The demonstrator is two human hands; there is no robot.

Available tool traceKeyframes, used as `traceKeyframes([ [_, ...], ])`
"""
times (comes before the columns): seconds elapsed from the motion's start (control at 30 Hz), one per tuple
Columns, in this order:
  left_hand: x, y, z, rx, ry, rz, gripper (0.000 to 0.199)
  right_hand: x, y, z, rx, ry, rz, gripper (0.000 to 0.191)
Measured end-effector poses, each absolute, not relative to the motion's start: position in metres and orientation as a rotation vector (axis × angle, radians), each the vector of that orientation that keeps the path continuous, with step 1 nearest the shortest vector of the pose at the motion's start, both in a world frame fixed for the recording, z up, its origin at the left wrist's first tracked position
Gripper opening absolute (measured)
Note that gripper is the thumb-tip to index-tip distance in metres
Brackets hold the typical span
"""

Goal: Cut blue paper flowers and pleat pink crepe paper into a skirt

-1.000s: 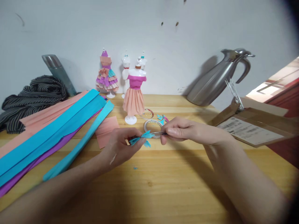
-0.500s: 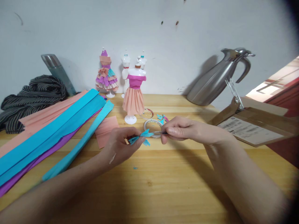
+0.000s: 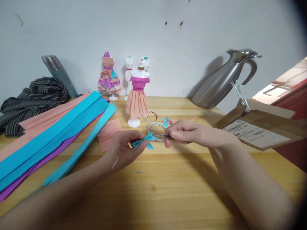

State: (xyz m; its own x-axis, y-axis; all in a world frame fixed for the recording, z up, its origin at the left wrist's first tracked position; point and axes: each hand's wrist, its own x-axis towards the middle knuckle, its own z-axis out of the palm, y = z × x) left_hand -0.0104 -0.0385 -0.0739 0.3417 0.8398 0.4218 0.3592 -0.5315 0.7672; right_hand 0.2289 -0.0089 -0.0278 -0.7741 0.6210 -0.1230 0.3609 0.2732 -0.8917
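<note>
My left hand (image 3: 128,147) is closed, pinching a blue crepe paper bow (image 3: 149,137) with frayed, pointed ends between thumb and fingers. From the right, my right hand (image 3: 183,132) grips a slim metal tool (image 3: 161,135) whose tip reaches the bow's right end. Whether the tool is tweezers or small scissors does not show, as the fingers hide its rear part. Just behind the tool lies a white tape roll (image 3: 150,127), flat on the table. Beyond it stands a small white mannequin in a magenta top and a pleated peach skirt (image 3: 136,103).
Blue, purple and peach paper strips (image 3: 72,127) cover the table's left side, near a striped cloth (image 3: 35,92) and a bottle (image 3: 59,75). A second dressed mannequin (image 3: 109,76) stands behind. At right are a steel jug (image 3: 216,83) and a cardboard box (image 3: 263,127). Blue scraps (image 3: 165,121) lie behind the tape.
Both hands keep nearly the same place and grip. The metal tool has shifted very slightly left at the bow's end.
</note>
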Motion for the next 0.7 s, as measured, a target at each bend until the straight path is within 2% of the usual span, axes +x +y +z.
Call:
traceKeyframes([
  [0.7,-0.0101,-0.0375,-0.0777,2.032,1.057,1.117,0.02,0.2264,-0.0103,-0.0274,-0.906,-2.29,1.531,0.056],
])
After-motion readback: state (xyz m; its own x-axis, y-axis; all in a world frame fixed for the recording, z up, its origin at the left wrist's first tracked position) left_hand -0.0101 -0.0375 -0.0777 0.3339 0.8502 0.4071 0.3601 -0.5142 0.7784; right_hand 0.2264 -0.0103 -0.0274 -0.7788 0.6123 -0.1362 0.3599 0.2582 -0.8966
